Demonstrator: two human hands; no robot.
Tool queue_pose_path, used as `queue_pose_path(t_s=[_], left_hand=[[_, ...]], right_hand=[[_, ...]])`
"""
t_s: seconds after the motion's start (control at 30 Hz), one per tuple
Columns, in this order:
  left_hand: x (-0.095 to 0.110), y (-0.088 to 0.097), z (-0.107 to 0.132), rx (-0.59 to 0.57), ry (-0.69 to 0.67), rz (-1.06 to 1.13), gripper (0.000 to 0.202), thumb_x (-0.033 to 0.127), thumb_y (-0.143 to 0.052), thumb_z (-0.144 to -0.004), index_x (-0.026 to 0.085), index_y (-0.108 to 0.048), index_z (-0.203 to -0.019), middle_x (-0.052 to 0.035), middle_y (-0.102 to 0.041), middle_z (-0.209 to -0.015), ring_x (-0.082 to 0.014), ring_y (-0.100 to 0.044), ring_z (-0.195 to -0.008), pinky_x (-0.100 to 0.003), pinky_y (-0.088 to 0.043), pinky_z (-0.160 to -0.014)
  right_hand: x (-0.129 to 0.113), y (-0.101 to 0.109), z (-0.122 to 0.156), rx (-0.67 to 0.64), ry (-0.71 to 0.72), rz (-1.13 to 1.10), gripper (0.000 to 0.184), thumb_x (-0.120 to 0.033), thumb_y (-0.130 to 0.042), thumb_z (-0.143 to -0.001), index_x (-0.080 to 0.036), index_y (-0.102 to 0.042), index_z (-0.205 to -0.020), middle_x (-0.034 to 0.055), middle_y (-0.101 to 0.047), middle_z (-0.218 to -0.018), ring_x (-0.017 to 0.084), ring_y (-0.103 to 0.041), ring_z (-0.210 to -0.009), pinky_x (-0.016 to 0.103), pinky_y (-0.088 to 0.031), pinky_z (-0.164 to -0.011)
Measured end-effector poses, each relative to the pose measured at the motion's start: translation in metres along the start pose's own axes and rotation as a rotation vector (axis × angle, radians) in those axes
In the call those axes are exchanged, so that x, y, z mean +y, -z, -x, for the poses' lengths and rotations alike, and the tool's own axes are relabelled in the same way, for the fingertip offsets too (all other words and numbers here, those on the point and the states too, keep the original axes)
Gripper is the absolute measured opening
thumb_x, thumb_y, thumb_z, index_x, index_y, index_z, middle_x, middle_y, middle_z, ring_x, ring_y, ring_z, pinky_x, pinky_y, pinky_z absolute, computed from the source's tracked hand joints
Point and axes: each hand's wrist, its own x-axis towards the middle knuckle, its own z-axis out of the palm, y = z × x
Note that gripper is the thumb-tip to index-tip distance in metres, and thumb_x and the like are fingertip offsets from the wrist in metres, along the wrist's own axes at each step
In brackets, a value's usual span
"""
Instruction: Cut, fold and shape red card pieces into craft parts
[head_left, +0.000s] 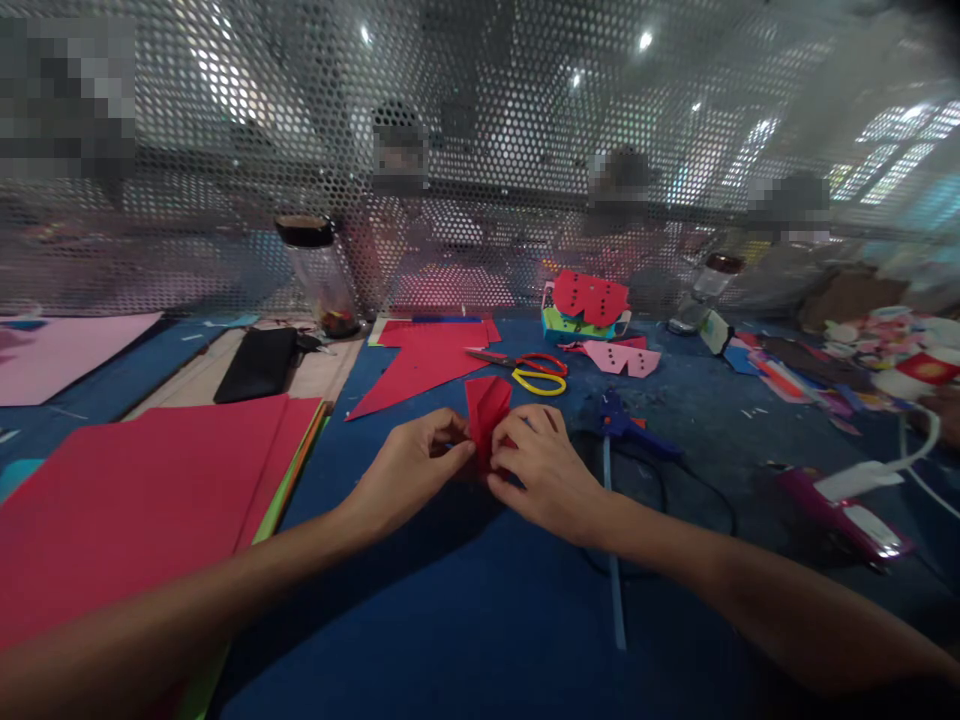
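My counter (420, 620): blue. Red-topped paper stack (150, 490) toward near-left corner. Cut red paper (435, 370), scissors (517, 363) short of far edge, capped bottle (705, 292) by it. Glue gun (615, 412) nearer right edge than scissors.

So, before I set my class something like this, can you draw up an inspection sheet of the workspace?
Surface: blue tabletop, with small scraps and marks on it.
Job's things: folded red paper between the hands; scissors and cut red sheet beyond; glue gun to the right.
Clutter: stacked red sheets at left; two jars; mixed paper pieces at far right.
Grips: left hand and right hand both hold the folded paper.
Cables: black cord near the glue gun; white cable at right.
Surroundings: perforated screen behind the table.
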Motion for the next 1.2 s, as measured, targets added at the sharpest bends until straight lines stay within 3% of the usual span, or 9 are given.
queue_pose_path(t_s=[0.23, 0.43, 0.57, 0.73, 0.87, 0.97, 1.07, 1.13, 1.2], left_hand=[[0.009, 0.001, 0.003, -0.013, -0.011, -0.018, 0.01, 0.024, -0.06, -0.087, 0.021, -0.066, -0.094, -0.0021, -0.075, -0.087, -0.018, -0.07, -0.081, -0.028, -0.053, -0.071], [0.009, 0.001, 0.004, 0.003, 0.013, -0.016, 0.019, 0.039, -0.066, -0.089, 0.02, -0.066, -0.09, -0.0024, -0.073, -0.081, -0.0183, -0.068, -0.076, -0.027, -0.052, -0.067], [0.001, 0.001, -0.001, 0.036, -0.015, -0.052, 0.021, 0.04, -0.066, -0.09, 0.02, -0.064, -0.084, -0.0001, -0.07, -0.074, -0.0152, -0.064, -0.07, -0.023, -0.048, -0.062], [-0.002, 0.001, -0.003, 0.026, 0.026, 0.038, 0.021, 0.041, -0.067, -0.088, 0.02, -0.064, -0.085, -0.0021, -0.073, -0.079, -0.0166, -0.068, -0.07, -0.026, -0.052, -0.065], [-0.001, 0.004, -0.008, 0.082, 0.035, 0.1, 0.023, 0.041, -0.072, -0.084, 0.019, -0.064, -0.082, -0.0004, -0.072, -0.075, -0.0156, -0.068, -0.066, -0.025, -0.052, -0.062], [0.001, 0.008, -0.013, 0.138, 0.072, 0.224, 0.027, 0.041, -0.078, -0.078, 0.018, -0.065, -0.08, 0.0007, -0.07, -0.072, -0.0149, -0.068, -0.063, -0.025, -0.055, -0.061], [0.004, 0.012, -0.016, 0.193, 0.122, 0.324, 0.03, 0.042, -0.081, -0.075, 0.017, -0.065, -0.079, 0.0014, -0.069, -0.07, -0.016, -0.071, -0.064, -0.028, -0.059, -0.066], [0.007, 0.013, -0.016, 0.233, 0.125, 0.365, 0.031, 0.041, -0.083, -0.074, 0.016, -0.065, -0.08, 0.0013, -0.069, -0.072, -0.0167, -0.073, -0.067, -0.031, -0.062, -0.071], [0.008, 0.013, -0.015, 0.263, 0.12, 0.405, 0.031, 0.041, -0.084, -0.074, 0.016, -0.065, -0.082, 0.0012, -0.07, -0.076, -0.017, -0.074, -0.068, -0.032, -0.062, -0.073]], right_hand=[[0.001, 0.0, 0.001, -0.017, -0.001, 0.005, 0.011, -0.028, -0.07, -0.092, -0.018, -0.072, -0.087, 0.0061, -0.067, -0.108, 0.026, -0.048, -0.112, 0.045, -0.031, -0.101], [0.001, -0.001, 0.001, -0.006, 0.01, 0.015, 0.013, -0.028, -0.069, -0.093, -0.017, -0.072, -0.088, 0.0067, -0.067, -0.11, 0.027, -0.047, -0.114, 0.045, -0.031, -0.101], [0.001, -0.002, 0.001, 0.01, 0.013, 0.003, 0.016, -0.029, -0.067, -0.095, -0.018, -0.073, -0.084, 0.006, -0.067, -0.108, 0.026, -0.048, -0.114, 0.045, -0.029, -0.102], [0.001, -0.002, 0.001, 0.01, 0.005, -0.001, 0.017, -0.032, -0.068, -0.095, -0.019, -0.073, -0.086, 0.0055, -0.068, -0.106, 0.027, -0.048, -0.115, 0.046, -0.03, -0.102], [0.0, -0.001, 0.001, 0.054, -0.017, -0.045, 0.016, -0.036, -0.068, -0.096, -0.02, -0.072, -0.093, 0.0057, -0.068, -0.109, 0.027, -0.049, -0.118, 0.045, -0.032, -0.103], [0.001, 0.001, 0.0, 0.161, -0.102, -0.108, 0.019, -0.038, -0.069, -0.095, -0.022, -0.068, -0.105, 0.0073, -0.065, -0.116, 0.026, -0.05, -0.119, 0.044, -0.035, -0.104], [0.004, 0.001, -0.001, 0.282, -0.254, -0.233, 0.023, -0.04, -0.07, -0.093, -0.021, -0.062, -0.103, 0.0079, -0.063, -0.112, 0.025, -0.055, -0.112, 0.042, -0.04, -0.1], [0.008, -0.001, -0.002, 0.268, -0.4, -0.404, 0.028, -0.046, -0.07, -0.092, -0.021, -0.059, -0.097, 0.0055, -0.064, -0.1, 0.021, -0.06, -0.097, 0.037, -0.046, -0.089], [0.011, -0.003, -0.004, 0.152, -0.527, -0.616, 0.034, -0.053, -0.068, -0.091, -0.02, -0.06, -0.093, 0.0027, -0.064, -0.089, 0.018, -0.06, -0.081, 0.032, -0.047, -0.076]])
